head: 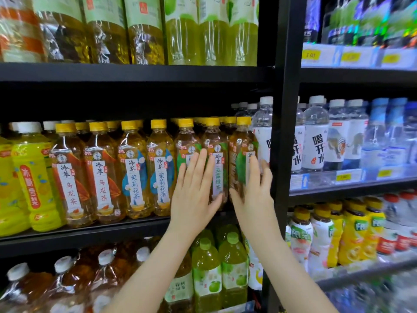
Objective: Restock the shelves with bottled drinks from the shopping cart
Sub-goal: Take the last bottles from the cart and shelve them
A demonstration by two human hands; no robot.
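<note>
Yellow-capped green-label tea bottles [216,154] stand in a row on the middle black shelf [94,236]. My left hand [195,190] lies flat with fingers spread against the fronts of two of them. Beside it, my right hand [255,190] is pressed flat against the rightmost green-label bottle [241,159], next to the black upright post [282,132]. Neither hand grips a bottle. No shopping cart is visible.
Orange-label and blue-label tea bottles [101,177] and yellow bottles [33,184] fill the shelf to the left. White-capped water bottles [316,136] stand right of the post. Large bottles line the shelf above; green drinks [207,274] sit below.
</note>
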